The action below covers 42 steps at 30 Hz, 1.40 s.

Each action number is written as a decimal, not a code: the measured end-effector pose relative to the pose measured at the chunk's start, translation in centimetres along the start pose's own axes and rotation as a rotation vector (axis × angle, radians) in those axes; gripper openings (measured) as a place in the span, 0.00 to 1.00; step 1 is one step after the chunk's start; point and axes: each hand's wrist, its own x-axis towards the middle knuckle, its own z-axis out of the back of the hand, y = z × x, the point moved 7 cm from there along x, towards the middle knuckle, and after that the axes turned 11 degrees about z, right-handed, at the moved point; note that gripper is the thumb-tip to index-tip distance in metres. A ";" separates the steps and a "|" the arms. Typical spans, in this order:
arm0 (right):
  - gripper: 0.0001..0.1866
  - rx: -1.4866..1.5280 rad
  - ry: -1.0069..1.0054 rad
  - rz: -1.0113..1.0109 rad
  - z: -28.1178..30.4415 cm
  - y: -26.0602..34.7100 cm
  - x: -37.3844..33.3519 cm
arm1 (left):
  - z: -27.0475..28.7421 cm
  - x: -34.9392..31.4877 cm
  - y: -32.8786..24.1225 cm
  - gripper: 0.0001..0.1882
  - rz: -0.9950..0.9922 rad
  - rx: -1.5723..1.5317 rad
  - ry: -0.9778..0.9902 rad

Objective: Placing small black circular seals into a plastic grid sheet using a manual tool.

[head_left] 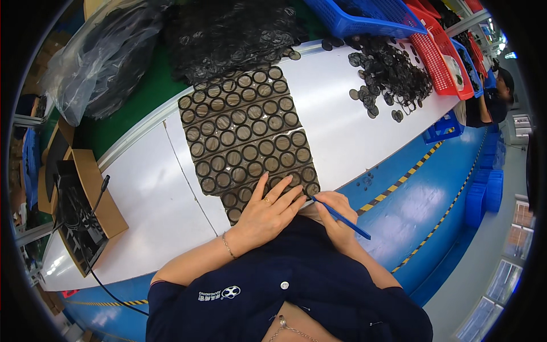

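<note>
A dark sheet of round black rings [245,131], set in several rows, lies on the white table and reaches the near edge. My left hand [269,208] rests flat on its near end with the fingers spread. At the sheet's near right corner my right hand [337,219] grips a slim blue pen-like tool [350,223]. The tool's tip touches or nearly touches the last ring at that corner. Under the left palm part of the sheet is hidden.
Beyond the sheet lies a heap of similar black sheets [228,37], beside a clear plastic bag [102,62]. Loose black discs and rings [393,77] are piled at the far right, near a blue basket [370,20] and a red basket [436,57]. An open cardboard box [97,194] with cables stands left. Another person [493,102] is at far right.
</note>
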 end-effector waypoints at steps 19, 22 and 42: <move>0.12 -0.396 -0.109 0.167 6.0 -4.5 10.2 | 0.2 0.2 -0.1 0.23 -0.039 0.008 -0.018; 0.11 0.098 0.051 -0.104 1.0 -3.5 6.9 | 0.0 0.1 -0.1 0.23 -0.020 0.005 -0.044; 0.12 -0.500 0.056 0.440 1.0 -1.8 7.8 | 0.0 0.0 0.0 0.20 0.004 -0.033 -0.059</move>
